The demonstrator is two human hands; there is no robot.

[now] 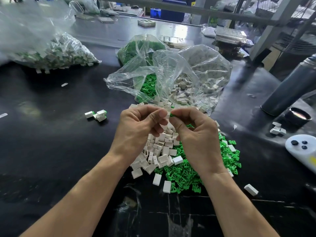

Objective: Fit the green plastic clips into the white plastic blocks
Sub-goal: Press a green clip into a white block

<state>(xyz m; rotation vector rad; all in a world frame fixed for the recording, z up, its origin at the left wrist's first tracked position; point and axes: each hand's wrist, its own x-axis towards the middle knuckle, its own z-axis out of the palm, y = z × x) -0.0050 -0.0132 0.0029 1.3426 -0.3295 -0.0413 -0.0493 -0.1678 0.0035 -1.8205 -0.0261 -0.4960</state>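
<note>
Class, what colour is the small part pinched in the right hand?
Green, seen best in the head view.

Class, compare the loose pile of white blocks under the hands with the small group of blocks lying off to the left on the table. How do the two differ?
The pile of white blocks is a large heap; the small group is only a few pieces. The pile's blocks show no green, while the small group has green showing at its ends. The pile borders the green clips; the small group lies alone on the black table. Both hold the same white blocks.

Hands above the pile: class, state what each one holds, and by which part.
The left hand pinches a white block between thumb and fingers. The right hand pinches a green clip by its end; the rest is hidden inside the grip.
</note>
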